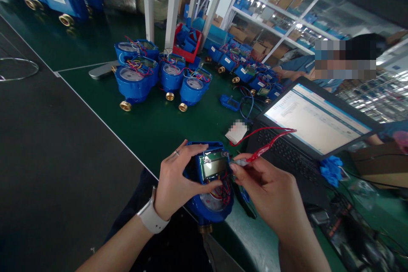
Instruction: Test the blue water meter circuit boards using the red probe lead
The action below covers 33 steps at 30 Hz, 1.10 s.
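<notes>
My left hand is wrapped round a blue water meter at the near edge of the green bench, thumb and fingers gripping its left side. The meter's top shows a small grey display board and a tangle of coloured wires above the round dial. My right hand pinches a small connector on the end of red wires, held against the right side of the display board. The red wires run up over the laptop keyboard. A white watch sits on my left wrist.
An open laptop stands to the right. Several blue meters with brass fittings cluster at the bench's middle, more in a row behind. A red bin, white posts and shelves stand at the back. Another person sits behind the laptop.
</notes>
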Each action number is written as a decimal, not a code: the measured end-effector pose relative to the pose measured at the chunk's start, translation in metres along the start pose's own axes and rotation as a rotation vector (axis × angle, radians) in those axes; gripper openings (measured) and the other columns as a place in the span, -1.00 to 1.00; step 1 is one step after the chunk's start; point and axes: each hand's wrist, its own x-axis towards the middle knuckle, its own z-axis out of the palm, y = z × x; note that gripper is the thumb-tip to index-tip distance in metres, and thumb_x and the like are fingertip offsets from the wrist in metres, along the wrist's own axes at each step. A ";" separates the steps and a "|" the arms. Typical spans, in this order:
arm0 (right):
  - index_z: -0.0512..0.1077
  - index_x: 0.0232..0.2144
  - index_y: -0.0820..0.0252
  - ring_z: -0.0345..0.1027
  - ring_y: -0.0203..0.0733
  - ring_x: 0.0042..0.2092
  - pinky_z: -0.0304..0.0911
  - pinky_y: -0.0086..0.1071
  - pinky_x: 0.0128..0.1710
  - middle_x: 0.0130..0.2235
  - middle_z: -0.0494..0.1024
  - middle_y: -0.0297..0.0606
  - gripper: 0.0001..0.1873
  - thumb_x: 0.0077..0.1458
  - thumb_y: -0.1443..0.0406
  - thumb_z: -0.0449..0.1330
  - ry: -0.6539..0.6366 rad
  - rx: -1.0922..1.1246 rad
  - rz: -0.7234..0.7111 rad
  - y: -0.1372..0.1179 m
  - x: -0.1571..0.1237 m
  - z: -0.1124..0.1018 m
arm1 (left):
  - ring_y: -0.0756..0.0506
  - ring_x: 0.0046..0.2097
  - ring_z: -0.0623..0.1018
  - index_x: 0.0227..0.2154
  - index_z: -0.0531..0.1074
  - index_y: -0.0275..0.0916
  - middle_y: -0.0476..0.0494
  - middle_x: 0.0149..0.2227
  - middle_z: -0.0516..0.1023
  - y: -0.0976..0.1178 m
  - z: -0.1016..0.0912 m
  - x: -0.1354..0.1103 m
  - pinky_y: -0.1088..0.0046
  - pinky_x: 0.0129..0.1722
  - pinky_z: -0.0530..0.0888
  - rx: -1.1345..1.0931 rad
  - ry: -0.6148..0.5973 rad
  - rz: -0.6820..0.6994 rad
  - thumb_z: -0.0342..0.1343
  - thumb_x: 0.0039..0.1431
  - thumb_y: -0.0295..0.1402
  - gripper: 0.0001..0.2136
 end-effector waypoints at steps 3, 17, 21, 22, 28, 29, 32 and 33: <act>0.50 -0.32 0.16 0.46 -0.25 -0.49 0.38 -0.44 -0.47 -0.50 0.55 -0.35 -0.85 0.08 0.21 0.22 -0.002 -0.003 -0.006 0.002 0.000 0.000 | -0.20 -0.08 0.60 -0.10 0.38 -0.21 -0.19 -0.14 0.62 0.000 0.000 0.000 0.05 0.14 0.40 -0.003 -0.001 -0.003 0.41 -0.19 -0.23 -0.46; 0.46 -0.24 0.16 0.55 -0.22 -0.36 0.54 -0.42 -0.39 -0.35 0.57 -0.28 -0.75 0.20 0.13 0.11 0.117 0.132 0.036 0.004 -0.012 0.004 | -0.18 -0.13 0.61 -0.12 0.37 -0.24 -0.20 -0.16 0.61 0.004 0.001 0.004 0.02 0.11 0.41 0.002 -0.045 0.002 0.43 -0.21 -0.30 -0.46; 0.47 -0.24 0.16 0.55 -0.21 -0.35 0.53 -0.44 -0.38 -0.36 0.59 -0.29 -0.77 0.20 0.16 0.12 0.096 0.134 0.021 0.005 -0.012 0.003 | -0.18 -0.11 0.60 -0.11 0.37 -0.22 -0.20 -0.15 0.61 0.003 0.000 0.004 0.02 0.11 0.41 0.004 -0.043 0.002 0.42 -0.19 -0.28 -0.47; 0.48 -0.25 0.16 0.54 -0.23 -0.36 0.52 -0.45 -0.39 -0.36 0.59 -0.30 -0.78 0.19 0.16 0.12 0.095 0.125 0.014 0.006 -0.011 0.003 | -0.18 -0.10 0.60 -0.11 0.37 -0.22 -0.20 -0.15 0.61 0.003 0.000 0.004 0.02 0.12 0.41 0.004 -0.041 0.002 0.42 -0.18 -0.28 -0.47; 0.49 -0.25 0.17 0.52 -0.24 -0.39 0.52 -0.44 -0.41 -0.36 0.59 -0.30 -0.79 0.18 0.19 0.13 0.099 0.086 -0.004 0.005 -0.011 0.004 | -0.17 -0.11 0.60 -0.11 0.37 -0.24 -0.20 -0.15 0.60 0.003 0.000 0.003 0.05 0.12 0.41 0.007 -0.039 0.000 0.42 -0.20 -0.28 -0.46; 0.50 -0.25 0.17 0.52 -0.25 -0.39 0.51 -0.45 -0.41 -0.36 0.59 -0.30 -0.79 0.18 0.20 0.13 0.097 0.083 -0.005 0.005 -0.011 0.004 | -0.17 -0.11 0.60 -0.12 0.37 -0.24 -0.20 -0.15 0.60 0.003 0.000 0.003 0.05 0.12 0.41 0.008 -0.040 -0.002 0.43 -0.20 -0.28 -0.46; 0.50 -0.25 0.14 0.51 -0.28 -0.41 0.49 -0.49 -0.41 -0.37 0.58 -0.34 -0.80 0.18 0.20 0.12 0.090 0.064 -0.005 0.004 -0.011 0.004 | -0.17 -0.10 0.60 -0.12 0.38 -0.25 -0.21 -0.16 0.61 0.002 0.000 0.003 0.06 0.12 0.41 0.009 -0.043 -0.005 0.43 -0.20 -0.28 -0.47; 0.49 -0.26 0.14 0.51 -0.29 -0.42 0.48 -0.49 -0.42 -0.36 0.58 -0.35 -0.80 0.18 0.20 0.12 0.088 0.058 -0.003 0.004 -0.011 0.004 | -0.17 -0.11 0.60 -0.13 0.38 -0.25 -0.21 -0.16 0.61 0.002 -0.001 0.003 0.06 0.12 0.41 0.010 -0.041 -0.002 0.42 -0.20 -0.28 -0.47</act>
